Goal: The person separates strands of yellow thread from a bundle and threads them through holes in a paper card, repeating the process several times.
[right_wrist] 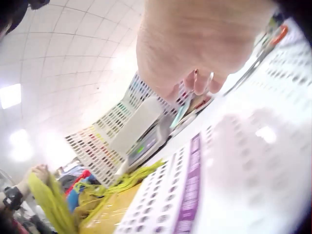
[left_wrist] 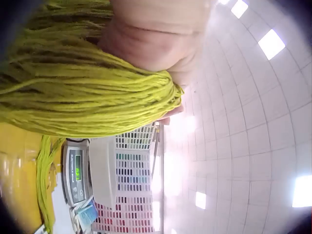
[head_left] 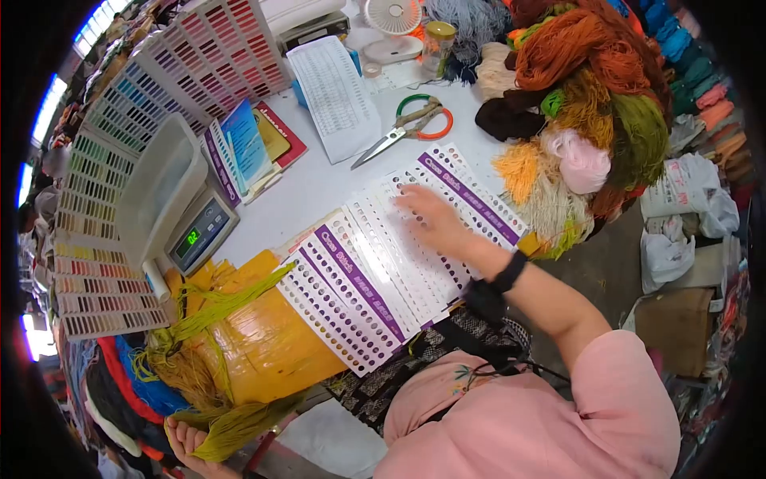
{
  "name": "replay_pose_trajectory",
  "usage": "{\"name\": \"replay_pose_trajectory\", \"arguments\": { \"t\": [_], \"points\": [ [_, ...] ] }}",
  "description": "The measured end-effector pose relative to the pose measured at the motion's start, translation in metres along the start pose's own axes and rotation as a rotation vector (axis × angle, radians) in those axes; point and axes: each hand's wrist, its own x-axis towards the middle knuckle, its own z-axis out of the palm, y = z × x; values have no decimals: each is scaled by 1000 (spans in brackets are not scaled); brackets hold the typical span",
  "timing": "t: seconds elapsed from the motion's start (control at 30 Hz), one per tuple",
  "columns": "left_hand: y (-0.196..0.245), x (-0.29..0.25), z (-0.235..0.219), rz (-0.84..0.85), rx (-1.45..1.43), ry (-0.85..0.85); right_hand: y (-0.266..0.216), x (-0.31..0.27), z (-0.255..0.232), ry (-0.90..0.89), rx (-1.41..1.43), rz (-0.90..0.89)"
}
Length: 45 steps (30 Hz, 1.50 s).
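At the lower left, my left hand (head_left: 185,441) grips a skein of olive-green yarn (head_left: 243,427). In the left wrist view the looped end of this yarn (left_wrist: 122,97) hangs over the fingers, and its strands stretch off to the left. My right hand (head_left: 435,223) is over the white punched cards (head_left: 383,247) headed "Cross Stitch" on purple bands. Motion blurs its fingertips; the fingers reach out loosely and hold nothing. In the right wrist view, the hand (right_wrist: 200,48) is above the glossy card sheets.
Yellow-green strands (head_left: 215,307) lie across a yellow taped package (head_left: 279,335). Behind are a digital scale (head_left: 199,235) with a tray and a folding colour chart (head_left: 96,239). Scissors (head_left: 407,128) lie beyond the cards; piled yarn hanks (head_left: 590,72) fill the right side.
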Motion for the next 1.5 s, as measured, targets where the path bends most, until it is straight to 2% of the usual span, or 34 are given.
{"name": "replay_pose_trajectory", "arguments": {
  "t": [0.07,0.13,0.2,0.27,0.33,0.37,0.4,0.43,0.5,0.53,0.6,0.67,0.77,0.87,0.9,1.0,1.03,1.13,1.2,1.23,1.27,1.33,1.4,1.43,1.47,1.5],
  "points": [
    [-6,-6,3,-14,-13,-23,32,-18,-40,11,-303,-23],
    [-12,-10,11,-26,4,-40,45,-33,-58,-58,-455,-75],
    [-15,-8,21,-29,58,-50,62,-44,-56,-128,-577,87],
    [-15,-8,30,-12,42,-127,94,-56,-42,-12,-712,108],
    [-10,-17,42,63,-31,-175,102,-56,-33,-17,-827,159],
    [-7,-22,55,114,-54,-213,83,-49,-35,-148,-875,229],
    [-1,-27,65,136,-72,-305,97,-52,-30,-134,-910,298],
    [7,-35,76,287,13,-179,115,-57,-26,-77,-916,275],
    [23,-46,95,429,284,-226,128,-59,-19,-13,-888,301],
    [35,-50,102,392,263,-322,127,-56,-22,-8,-855,348],
    [57,-54,120,457,379,-304,124,-48,-33,15,-818,396],
    [68,-56,150,682,450,78,115,-41,-43,37,-788,395],
    [146,-66,122,440,473,-233,93,-31,-51,98,-662,218],
    [183,-61,120,245,216,-565,72,-22,-50,119,-587,48],
    [193,-62,121,204,188,-597,61,-19,-49,111,-542,19],
    [197,-82,127,573,185,-438,19,-9,-35,75,-374,-60],
    [163,-91,129,592,688,-290,1,-8,-29,53,-302,-78],
    [110,-63,125,499,431,-40,-34,-10,-9,17,-100,-164],
    [48,-52,102,299,279,-240,-59,-17,4,-34,26,-187],
    [-6,-54,120,404,278,101,-69,-19,10,-65,82,-214],
    [-39,-53,111,189,264,-87,-83,-22,14,-112,158,-174],
    [-111,-50,124,104,695,-15,-118,-28,22,-156,329,-161],
    [-160,-40,130,13,711,-168,-139,-32,27,-239,543,-198],
    [-178,-36,135,-5,616,-203,-151,-34,23,-333,594,-141],
    [-193,-33,139,-25,523,-232,-164,-37,19,-436,810,85],
    [-201,-30,142,-48,432,-254,-177,-37,17,-416,951,198]
  ]
}}
